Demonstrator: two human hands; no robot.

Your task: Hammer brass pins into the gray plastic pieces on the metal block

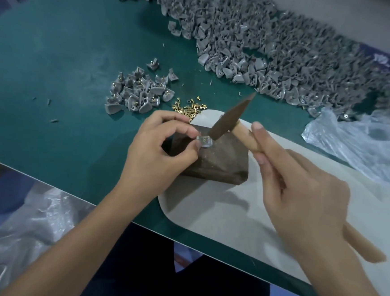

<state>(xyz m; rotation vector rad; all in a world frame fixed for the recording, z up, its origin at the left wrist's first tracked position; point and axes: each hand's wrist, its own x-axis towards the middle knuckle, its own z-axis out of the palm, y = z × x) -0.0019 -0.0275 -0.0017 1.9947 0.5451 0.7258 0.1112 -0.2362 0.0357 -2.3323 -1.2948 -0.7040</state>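
A dark metal block (221, 160) sits on a white board (230, 223). My left hand (159, 149) pinches a gray plastic piece (204, 143) on the block's top, a brass pin standing in it. My right hand (302, 193) grips the wooden handle of a hammer (229, 120). The hammer's dark head is blurred, its lower end right at the pin. Loose brass pins (187, 108) lie just beyond the block.
A small heap of gray pieces fitted with pins (137, 92) lies to the left on the green mat (54, 78). A large pile of gray pieces (278, 54) spreads across the back. Clear plastic bags lie at the right (358, 139) and lower left (24, 234).
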